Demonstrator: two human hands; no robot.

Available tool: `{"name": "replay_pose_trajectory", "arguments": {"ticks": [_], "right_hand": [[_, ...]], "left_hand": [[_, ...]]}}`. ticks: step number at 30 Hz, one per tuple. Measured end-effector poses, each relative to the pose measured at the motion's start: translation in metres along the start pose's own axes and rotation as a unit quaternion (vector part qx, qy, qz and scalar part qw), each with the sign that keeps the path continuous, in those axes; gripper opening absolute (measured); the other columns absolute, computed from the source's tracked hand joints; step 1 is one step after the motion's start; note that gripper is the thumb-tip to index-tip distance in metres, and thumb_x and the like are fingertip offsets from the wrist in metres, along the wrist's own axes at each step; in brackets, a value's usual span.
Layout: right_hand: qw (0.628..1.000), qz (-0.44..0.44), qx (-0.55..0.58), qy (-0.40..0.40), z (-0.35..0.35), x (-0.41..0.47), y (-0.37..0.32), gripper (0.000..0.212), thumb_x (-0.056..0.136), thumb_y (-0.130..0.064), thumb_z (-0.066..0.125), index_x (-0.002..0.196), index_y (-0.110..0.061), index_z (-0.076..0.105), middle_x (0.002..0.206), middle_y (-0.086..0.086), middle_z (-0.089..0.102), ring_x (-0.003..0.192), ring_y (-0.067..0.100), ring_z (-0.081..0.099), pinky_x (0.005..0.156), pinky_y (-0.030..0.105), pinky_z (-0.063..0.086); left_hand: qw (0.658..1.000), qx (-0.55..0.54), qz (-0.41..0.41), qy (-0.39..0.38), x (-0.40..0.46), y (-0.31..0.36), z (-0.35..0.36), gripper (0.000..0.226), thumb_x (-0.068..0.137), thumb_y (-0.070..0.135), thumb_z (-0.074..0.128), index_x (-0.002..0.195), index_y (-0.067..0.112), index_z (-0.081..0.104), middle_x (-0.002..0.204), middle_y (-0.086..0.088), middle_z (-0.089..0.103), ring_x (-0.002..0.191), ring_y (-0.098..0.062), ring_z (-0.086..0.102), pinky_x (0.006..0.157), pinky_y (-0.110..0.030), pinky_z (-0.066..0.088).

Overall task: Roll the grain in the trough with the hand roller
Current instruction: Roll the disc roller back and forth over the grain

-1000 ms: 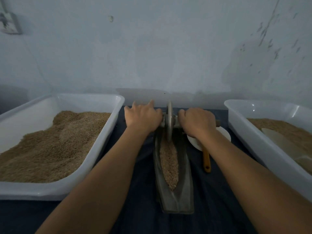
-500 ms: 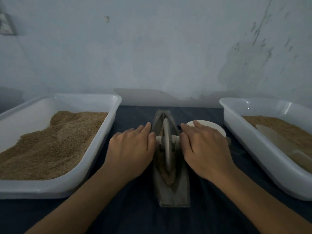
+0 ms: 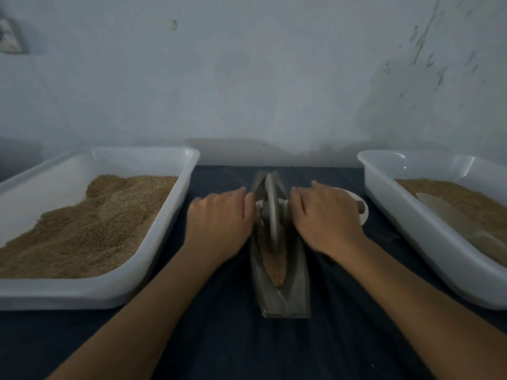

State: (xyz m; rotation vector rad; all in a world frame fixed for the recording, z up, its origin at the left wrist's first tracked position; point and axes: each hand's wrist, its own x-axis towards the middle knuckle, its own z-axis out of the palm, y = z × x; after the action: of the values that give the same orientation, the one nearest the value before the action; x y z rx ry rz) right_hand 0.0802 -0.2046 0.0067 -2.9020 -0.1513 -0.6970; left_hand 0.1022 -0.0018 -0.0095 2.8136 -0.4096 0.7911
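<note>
A narrow grey trough (image 3: 284,301) lies lengthwise on the dark cloth in front of me, with brown grain (image 3: 275,268) along its groove. The hand roller (image 3: 271,212), a thin disc on a cross axle, stands upright in the trough's middle to far part. My left hand (image 3: 219,226) presses on the axle left of the disc, fingers stretched forward. On the other side of the disc my right hand (image 3: 326,220) presses the axle the same way. The axle's right tip (image 3: 361,208) pokes out past my right hand. Both hands are slightly blurred.
A white tray (image 3: 109,294) heaped with grain stands at the left. Another white tray (image 3: 406,215) at the right holds grain and a pale scoop (image 3: 444,212). A small white dish (image 3: 356,198) sits behind my right hand. A wall closes the far side.
A second ago the roller was at the trough's far end with my fingers curled over the axle. It rolled back toward me; now it sits near the middle, fingers stretched out.
</note>
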Motion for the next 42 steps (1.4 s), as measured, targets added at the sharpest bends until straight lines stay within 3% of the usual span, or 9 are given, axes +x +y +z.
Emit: {"name": "replay_pose_trajectory", "arguments": {"ticks": [5,13,18,23,26,31,34,37,42], "right_hand": [[0.995,-0.039,-0.014,0.094,-0.023,-0.050,-0.005,0.053,0.101,-0.042,0.030,0.117,-0.025,0.078,0.115,0.000,0.078,0.120,0.021,0.068,0.086,0.043,0.057],[0.995,-0.005,-0.077,-0.070,0.011,0.043,0.007,0.039,0.110,-0.026,0.027,0.078,-0.019,0.050,0.073,0.001,0.058,0.093,0.031,0.067,0.078,0.046,0.053],[0.993,0.021,-0.074,-0.085,0.024,0.079,0.011,0.029,0.104,-0.014,0.039,0.076,-0.017,0.029,0.074,0.003,0.044,0.076,0.026,0.050,0.059,0.039,0.039],[0.998,0.036,0.010,-0.040,0.008,0.019,0.004,0.047,0.110,-0.032,0.022,0.100,-0.017,0.066,0.098,0.003,0.072,0.126,0.032,0.060,0.094,0.046,0.050],[1.000,0.003,0.016,-0.009,-0.007,-0.025,-0.001,0.062,0.107,-0.044,0.016,0.142,-0.021,0.062,0.144,-0.002,0.063,0.146,0.020,0.046,0.114,0.043,0.038],[1.000,-0.006,0.015,-0.018,-0.014,-0.030,-0.005,0.067,0.103,-0.047,0.013,0.144,-0.023,0.061,0.146,-0.004,0.061,0.147,0.016,0.044,0.117,0.039,0.033],[0.999,0.013,0.008,-0.052,-0.001,0.002,-0.002,0.060,0.108,-0.039,0.016,0.129,-0.022,0.070,0.136,-0.001,0.069,0.146,0.022,0.045,0.112,0.043,0.039],[0.997,0.045,-0.032,-0.061,0.016,0.048,0.004,0.050,0.108,-0.030,0.025,0.078,-0.018,0.063,0.081,0.002,0.066,0.108,0.032,0.066,0.077,0.042,0.042],[0.991,0.097,-0.020,-0.087,0.026,0.086,0.012,0.046,0.107,-0.035,0.028,0.075,-0.017,0.056,0.074,0.003,0.055,0.069,0.023,0.051,0.067,0.039,0.033]], "left_hand": [[0.999,-0.018,0.025,-0.019,-0.050,0.005,-0.026,0.057,0.109,0.049,0.022,0.144,0.022,0.057,0.145,0.003,0.062,0.126,-0.016,0.062,0.096,-0.043,0.052],[0.993,0.094,-0.009,-0.068,0.051,0.005,0.012,0.041,0.106,0.044,0.013,0.107,0.028,0.051,0.101,-0.002,0.069,0.082,-0.032,0.062,0.069,-0.042,0.040],[0.989,0.072,-0.072,-0.110,0.098,0.000,0.029,0.044,0.107,0.041,0.015,0.097,0.027,0.055,0.105,-0.008,0.070,0.080,-0.031,0.054,0.073,-0.044,0.032],[0.993,0.109,0.030,-0.036,0.027,0.003,0.008,0.048,0.106,0.048,0.008,0.103,0.028,0.052,0.090,0.004,0.066,0.066,-0.020,0.053,0.061,-0.036,0.036],[0.999,0.049,0.011,-0.018,-0.021,0.004,-0.008,0.071,0.108,0.056,0.005,0.142,0.019,0.055,0.130,0.003,0.069,0.093,-0.019,0.070,0.072,-0.039,0.050],[0.998,0.040,0.001,-0.051,-0.029,0.005,-0.015,0.078,0.105,0.058,0.001,0.158,0.016,0.039,0.149,0.004,0.058,0.113,-0.018,0.068,0.084,-0.042,0.053],[0.993,0.087,-0.012,-0.084,0.008,0.002,-0.001,0.064,0.107,0.051,0.010,0.147,0.022,0.050,0.140,0.004,0.064,0.105,-0.022,0.069,0.075,-0.039,0.049],[0.984,0.150,0.001,-0.101,0.053,-0.002,0.020,0.043,0.106,0.038,0.017,0.105,0.025,0.058,0.119,0.000,0.070,0.085,-0.029,0.063,0.066,-0.038,0.035],[0.982,0.080,-0.072,-0.154,0.099,-0.004,0.031,0.039,0.103,0.036,0.026,0.089,0.024,0.061,0.099,-0.001,0.065,0.075,-0.022,0.048,0.065,-0.038,0.032]]}}
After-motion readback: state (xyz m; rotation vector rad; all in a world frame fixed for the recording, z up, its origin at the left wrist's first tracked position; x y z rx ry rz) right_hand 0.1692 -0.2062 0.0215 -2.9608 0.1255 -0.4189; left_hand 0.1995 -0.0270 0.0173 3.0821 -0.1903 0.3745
